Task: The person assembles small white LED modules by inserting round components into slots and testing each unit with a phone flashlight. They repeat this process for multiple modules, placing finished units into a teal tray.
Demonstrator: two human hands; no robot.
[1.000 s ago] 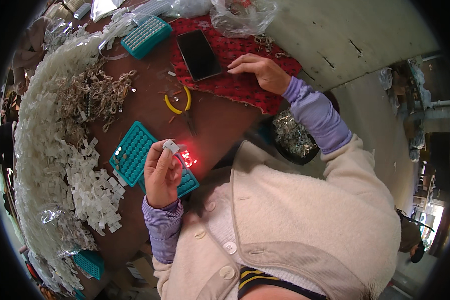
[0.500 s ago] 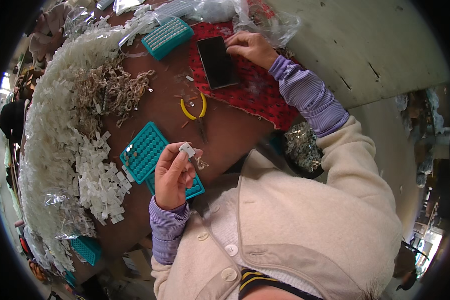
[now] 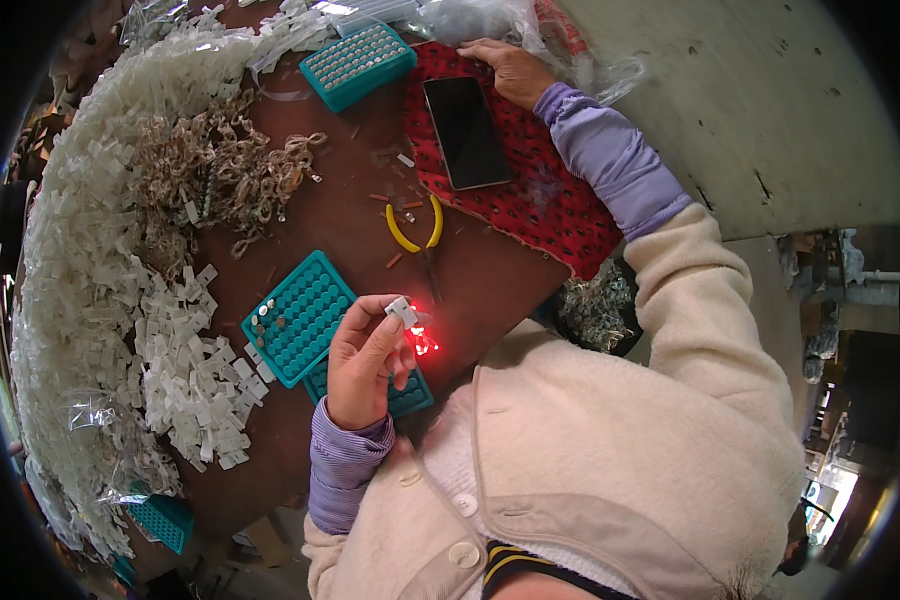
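My left hand is closed, pinching a small white plastic battery box between thumb and fingers. A short string of lights hangs from it and glows red. Under and beside that hand are teal trays; one teal tray with rows of round pockets holds several button cells at its left corner. My right hand rests at the far edge of a red patterned cloth, fingers stretched out, nothing visible in them. A black phone lies on the cloth beside it.
Yellow-handled pliers lie mid-table. Piled at the left are white plastic pieces and tangled light strings. Toward the back stands a teal block filled with button cells. Clear plastic bags lie beyond the cloth.
The light string under my left hand has lit up red. My right hand has shifted from the phone's edge to the cloth's far edge, its fingers straighter. The whole view has shifted slightly.
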